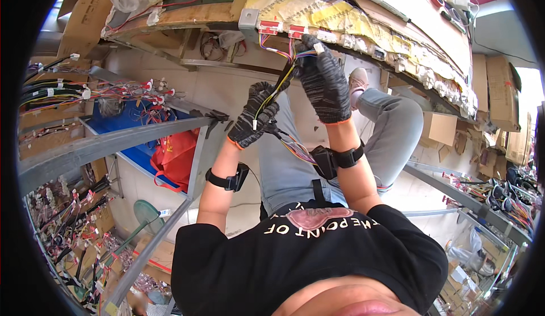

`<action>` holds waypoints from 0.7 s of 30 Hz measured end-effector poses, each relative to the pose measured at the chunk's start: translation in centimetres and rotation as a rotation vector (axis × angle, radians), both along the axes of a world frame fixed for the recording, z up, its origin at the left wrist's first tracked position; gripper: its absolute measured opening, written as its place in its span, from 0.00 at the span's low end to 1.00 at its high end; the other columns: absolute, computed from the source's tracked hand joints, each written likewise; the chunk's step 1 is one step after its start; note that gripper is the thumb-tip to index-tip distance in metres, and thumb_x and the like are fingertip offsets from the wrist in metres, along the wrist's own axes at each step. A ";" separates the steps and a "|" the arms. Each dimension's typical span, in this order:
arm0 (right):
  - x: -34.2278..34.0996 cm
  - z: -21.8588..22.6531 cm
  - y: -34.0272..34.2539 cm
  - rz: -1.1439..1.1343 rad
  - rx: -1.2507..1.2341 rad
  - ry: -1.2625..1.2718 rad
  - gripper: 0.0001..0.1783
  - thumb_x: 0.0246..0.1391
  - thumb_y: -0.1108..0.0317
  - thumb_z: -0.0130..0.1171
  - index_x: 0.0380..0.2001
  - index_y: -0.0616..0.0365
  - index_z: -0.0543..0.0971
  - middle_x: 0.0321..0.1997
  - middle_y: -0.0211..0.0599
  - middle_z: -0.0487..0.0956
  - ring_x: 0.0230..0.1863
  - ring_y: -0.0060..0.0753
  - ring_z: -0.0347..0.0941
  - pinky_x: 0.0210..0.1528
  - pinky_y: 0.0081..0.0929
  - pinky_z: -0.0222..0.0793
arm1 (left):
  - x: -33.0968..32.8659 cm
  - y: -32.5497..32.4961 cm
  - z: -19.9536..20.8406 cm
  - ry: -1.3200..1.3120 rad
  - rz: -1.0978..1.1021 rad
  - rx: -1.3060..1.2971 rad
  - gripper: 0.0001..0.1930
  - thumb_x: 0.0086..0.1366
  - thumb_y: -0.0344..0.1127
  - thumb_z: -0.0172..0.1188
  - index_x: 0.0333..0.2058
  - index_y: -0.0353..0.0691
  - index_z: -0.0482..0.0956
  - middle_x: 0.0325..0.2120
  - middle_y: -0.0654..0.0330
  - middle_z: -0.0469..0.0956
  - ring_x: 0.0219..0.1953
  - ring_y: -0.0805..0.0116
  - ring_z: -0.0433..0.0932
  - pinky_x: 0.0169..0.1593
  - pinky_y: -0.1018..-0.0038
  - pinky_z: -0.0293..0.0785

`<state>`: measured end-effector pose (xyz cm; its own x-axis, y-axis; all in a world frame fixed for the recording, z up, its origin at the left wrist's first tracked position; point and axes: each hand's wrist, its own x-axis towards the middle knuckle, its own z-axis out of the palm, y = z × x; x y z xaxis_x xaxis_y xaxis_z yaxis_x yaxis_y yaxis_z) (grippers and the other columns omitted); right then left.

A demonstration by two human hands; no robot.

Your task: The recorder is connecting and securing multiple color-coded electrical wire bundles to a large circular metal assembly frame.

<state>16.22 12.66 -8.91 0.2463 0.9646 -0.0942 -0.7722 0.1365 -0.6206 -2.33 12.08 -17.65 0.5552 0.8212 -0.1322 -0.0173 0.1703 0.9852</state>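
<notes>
A wiring harness of yellow, black and several other coloured wires runs between my hands. My left hand, in a dark grey knit glove, is closed round its lower part. One yellow wire ends in a small white plug over that palm. My right hand, gloved alike, closes on the harness's upper wires, just below the bench edge. Beside its fingertips sticks out a white connector. Purple and other wires lead up to a red-and-white connector and a second red-and-white connector on the edge.
The bench edge carries torn yellow covering and more white connectors. A marker pen and tape rolls lie on cardboard beyond. At left, a metal rack holds hanging harnesses and a red bag. Another rack with wire bundles stands right.
</notes>
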 end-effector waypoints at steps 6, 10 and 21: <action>1.2 -0.3 -0.1 -0.153 -0.264 -0.796 0.14 0.58 0.62 0.49 0.36 0.62 0.77 0.28 0.29 0.77 0.29 0.20 0.69 0.33 0.20 0.65 | 0.9 0.2 -2.0 0.192 -0.019 0.147 0.23 0.57 0.22 0.51 0.53 0.38 0.64 0.42 0.62 0.64 0.35 0.76 0.70 0.38 0.80 0.69; 3.4 -0.2 0.4 -0.079 -0.226 -0.975 0.14 0.57 0.63 0.50 0.30 0.63 0.78 0.23 0.30 0.76 0.26 0.20 0.67 0.31 0.21 0.64 | 2.1 -0.2 0.0 0.093 -0.010 0.000 0.21 0.57 0.23 0.49 0.52 0.37 0.65 0.37 0.64 0.68 0.33 0.77 0.69 0.39 0.81 0.68; 7.6 -2.5 -1.3 -0.151 -0.347 -1.356 0.10 0.52 0.64 0.56 0.29 0.60 0.80 0.18 0.39 0.77 0.20 0.31 0.71 0.25 0.27 0.66 | 2.8 -0.4 -0.1 0.138 -0.068 0.214 0.20 0.59 0.25 0.47 0.51 0.40 0.68 0.38 0.60 0.69 0.38 0.72 0.69 0.42 0.77 0.67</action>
<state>23.85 11.41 -11.38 0.4339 0.8981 0.0720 0.4530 -0.1484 -0.8791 0.51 11.72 -17.74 0.5984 0.8003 -0.0377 0.1244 -0.0463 0.9912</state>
